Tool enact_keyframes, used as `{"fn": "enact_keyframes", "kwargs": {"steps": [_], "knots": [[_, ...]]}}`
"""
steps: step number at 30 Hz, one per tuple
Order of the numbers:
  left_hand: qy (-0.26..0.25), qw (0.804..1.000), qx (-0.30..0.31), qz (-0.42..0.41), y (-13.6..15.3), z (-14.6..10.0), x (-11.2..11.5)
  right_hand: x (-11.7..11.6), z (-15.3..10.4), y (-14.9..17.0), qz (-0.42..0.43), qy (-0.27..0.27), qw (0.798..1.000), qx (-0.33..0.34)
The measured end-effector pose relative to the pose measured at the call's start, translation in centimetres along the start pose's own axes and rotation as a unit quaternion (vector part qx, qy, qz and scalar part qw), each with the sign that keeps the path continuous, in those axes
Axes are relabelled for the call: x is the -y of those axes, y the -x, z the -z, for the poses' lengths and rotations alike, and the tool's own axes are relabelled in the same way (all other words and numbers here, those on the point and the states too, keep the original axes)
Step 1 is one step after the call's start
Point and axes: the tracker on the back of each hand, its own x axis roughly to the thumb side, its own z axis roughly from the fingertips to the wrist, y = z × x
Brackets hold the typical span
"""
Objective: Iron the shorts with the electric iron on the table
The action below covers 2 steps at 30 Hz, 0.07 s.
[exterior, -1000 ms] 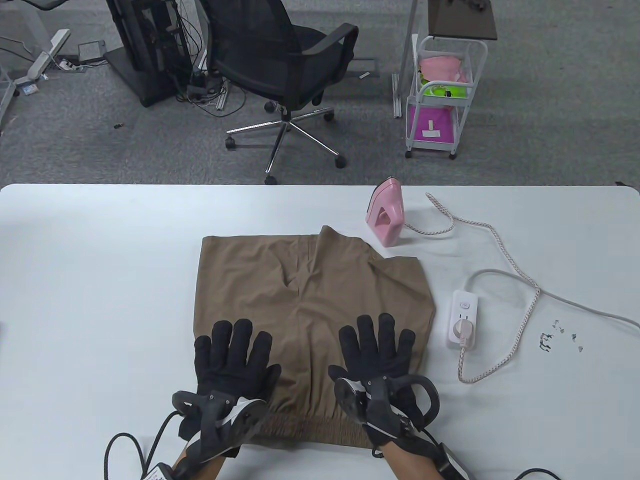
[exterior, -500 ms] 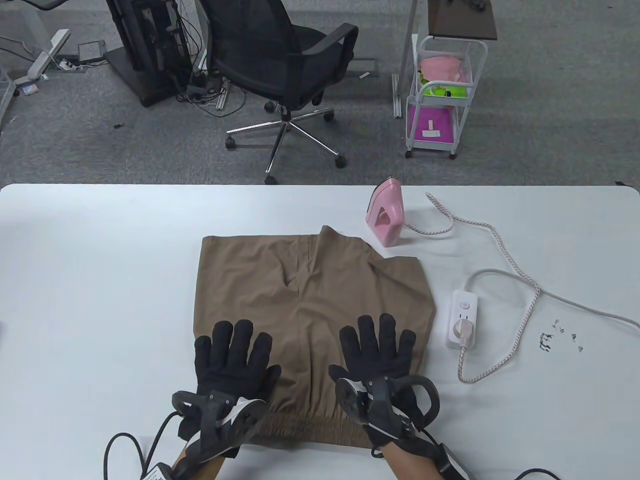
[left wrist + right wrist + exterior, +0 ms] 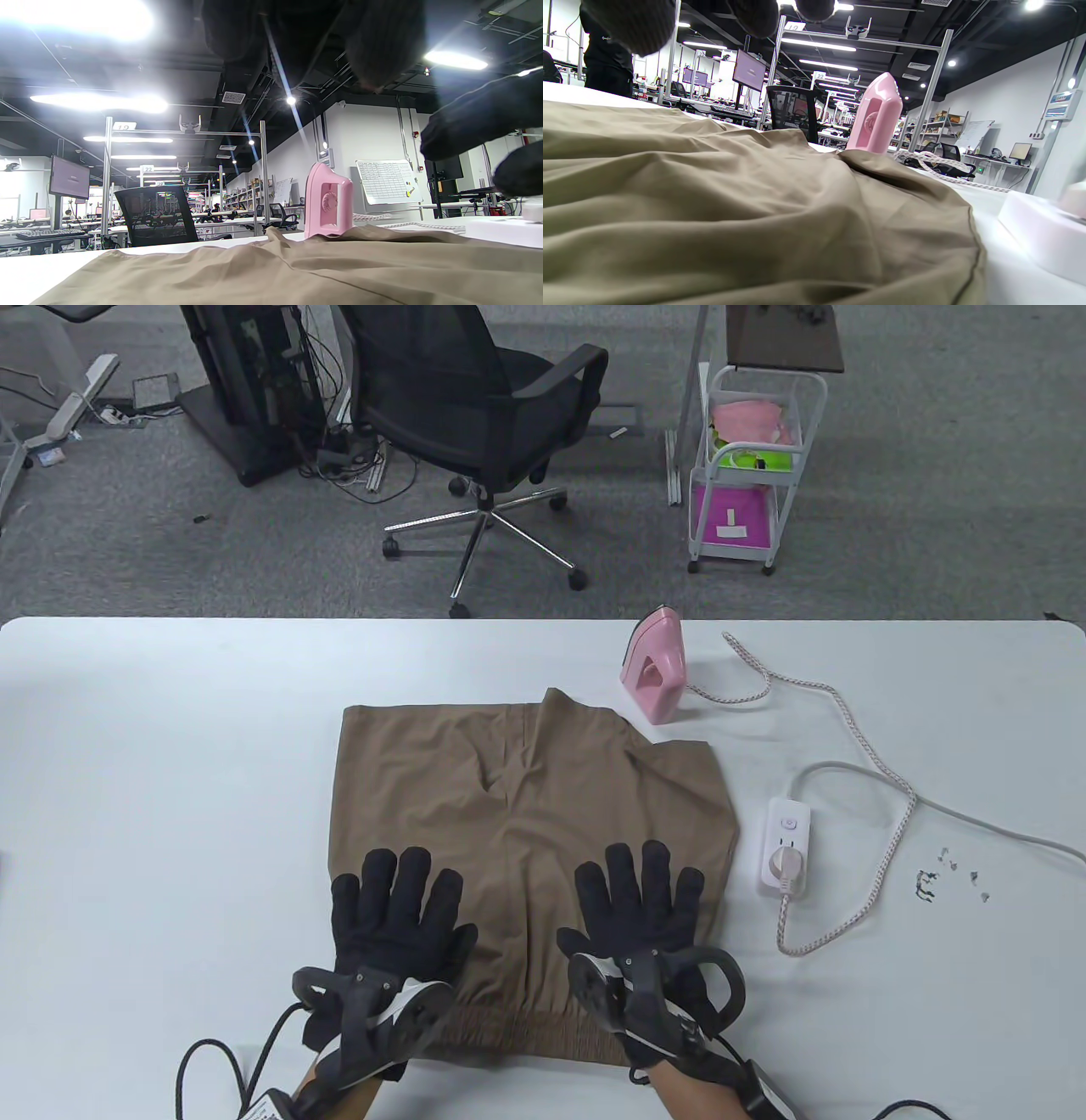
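Both hands [image 3: 399,916] press flat on shorts [image 3: 526,806] on white table [image 3: 170,780].

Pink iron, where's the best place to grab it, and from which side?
Judging by its pose, grab the pink plastic electric iron by the handle bar over its oval opening. It stands upright on its heel, soleplate facing left, so the right hand should come from its right.

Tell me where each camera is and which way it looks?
Table view: above the white table, looking down; both gloved hands, left hand and right hand, rest flat on the tan fabric shorts.
Left wrist view: low over the shorts, facing the upright pink electric iron; dark fingers hang at top.
Right wrist view: low over the shorts, facing the iron; fingers at top.
All three views share the iron and the shorts.
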Motion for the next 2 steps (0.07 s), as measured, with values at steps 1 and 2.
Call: {"fn": "enact_keyframes", "kwargs": {"steps": [1,2], "knots": [[0.000,1.000,0.000,0.000,0.00,0.01,0.00,0.00,-0.02,-0.01,0.000,0.000,1.000,0.000],[-0.001,1.000,0.000,0.000,-0.01,0.01,-0.01,-0.02,-0.03,-0.02,0.000,0.000,1.000,0.000]]}}
